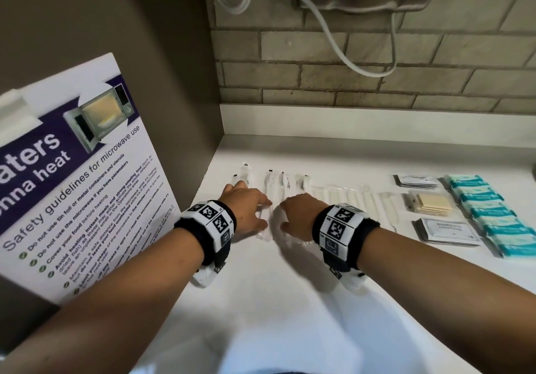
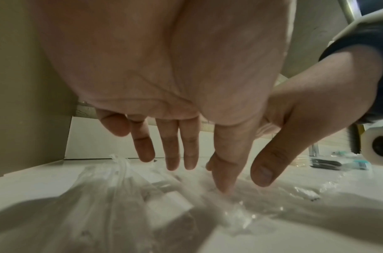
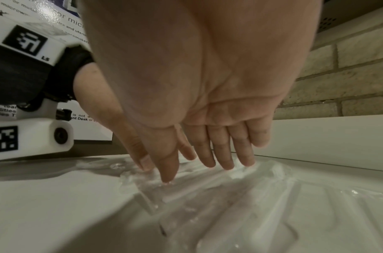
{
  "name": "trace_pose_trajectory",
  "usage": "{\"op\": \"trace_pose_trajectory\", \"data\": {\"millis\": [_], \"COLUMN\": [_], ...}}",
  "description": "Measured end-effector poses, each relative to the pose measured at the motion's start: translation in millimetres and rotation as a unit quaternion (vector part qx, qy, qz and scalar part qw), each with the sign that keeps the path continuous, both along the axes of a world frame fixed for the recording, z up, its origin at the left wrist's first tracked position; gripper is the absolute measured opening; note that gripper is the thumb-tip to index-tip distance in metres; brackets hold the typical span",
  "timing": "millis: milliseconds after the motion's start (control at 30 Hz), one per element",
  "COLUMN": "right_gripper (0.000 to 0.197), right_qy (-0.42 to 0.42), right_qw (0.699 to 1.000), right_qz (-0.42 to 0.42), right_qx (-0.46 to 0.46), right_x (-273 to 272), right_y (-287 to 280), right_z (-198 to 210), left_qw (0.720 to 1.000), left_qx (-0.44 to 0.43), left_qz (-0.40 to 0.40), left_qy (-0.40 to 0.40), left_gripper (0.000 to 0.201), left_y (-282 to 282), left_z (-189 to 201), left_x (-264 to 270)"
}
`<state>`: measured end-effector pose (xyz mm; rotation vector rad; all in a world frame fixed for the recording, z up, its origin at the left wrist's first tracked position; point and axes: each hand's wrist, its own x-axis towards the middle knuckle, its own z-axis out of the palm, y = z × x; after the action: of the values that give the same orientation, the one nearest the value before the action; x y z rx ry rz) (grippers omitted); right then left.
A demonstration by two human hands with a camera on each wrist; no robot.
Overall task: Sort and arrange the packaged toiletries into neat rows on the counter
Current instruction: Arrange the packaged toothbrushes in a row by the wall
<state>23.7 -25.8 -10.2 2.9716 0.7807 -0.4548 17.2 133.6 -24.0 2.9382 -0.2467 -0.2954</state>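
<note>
Several clear-wrapped toothbrushes (image 1: pixel 269 199) lie side by side at the back left of the white counter (image 1: pixel 290 301). My left hand (image 1: pixel 255 212) and right hand (image 1: pixel 293 214) hover flat over them, close together, fingers straight. In the left wrist view the left hand (image 2: pixel 197 172) touches a crinkled wrapper (image 2: pixel 125 188) with its thumb tip. In the right wrist view the right hand (image 3: pixel 197 171) rests its thumb tip on the wrappers (image 3: pixel 229 196). Neither hand holds anything. To the right lie wrapped combs (image 1: pixel 348 196), black sachets (image 1: pixel 417 180), beige packs (image 1: pixel 432 204), shampoo sachets (image 1: pixel 446 231) and teal soap boxes (image 1: pixel 487 214).
A microwave safety sign (image 1: pixel 75 185) leans against the brown side wall at the left. A brick wall with a hanging white cable (image 1: pixel 333 34) backs the counter. Bare counter lies in front of the hands.
</note>
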Motion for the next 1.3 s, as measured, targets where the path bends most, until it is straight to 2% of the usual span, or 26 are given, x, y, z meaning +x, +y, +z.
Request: {"op": "trace_pose_trajectory", "data": {"millis": [100, 233, 333, 433, 567, 1000, 1300], "right_gripper": [0.035, 0.040, 0.038, 0.037, 0.042, 0.032, 0.025], "right_qy": [-0.008, -0.038, -0.050, -0.049, -0.024, -0.012, 0.003], "right_qw": [1.000, 0.999, 0.996, 0.996, 0.995, 0.998, 0.998], "right_qz": [-0.003, 0.019, 0.056, 0.078, 0.071, 0.055, 0.052], "right_qx": [0.006, 0.033, 0.039, -0.003, -0.070, 0.009, 0.020], "right_x": [2, 6, 9, 12, 15, 11, 12], "right_y": [2, 19, 39, 59, 71, 64, 61], "right_z": [4, 8, 5, 0, -9, -19, -10], "left_qw": [1.000, 0.994, 0.991, 0.991, 0.991, 0.988, 0.986], "left_qx": [-0.013, -0.053, -0.016, 0.018, 0.024, 0.034, 0.017], "left_qz": [0.009, 0.098, 0.131, 0.126, 0.132, 0.151, 0.167], "left_qy": [-0.018, -0.013, 0.004, 0.035, 0.031, 0.025, 0.021], "left_gripper": [0.048, 0.035, 0.033, 0.013, 0.034, 0.031, 0.043], "left_y": [5, 29, 43, 47, 48, 52, 55], "left_z": [6, 5, 0, -6, -12, -12, -16], "left_x": [1, 9, 8, 5, 5, 23, 25]}}
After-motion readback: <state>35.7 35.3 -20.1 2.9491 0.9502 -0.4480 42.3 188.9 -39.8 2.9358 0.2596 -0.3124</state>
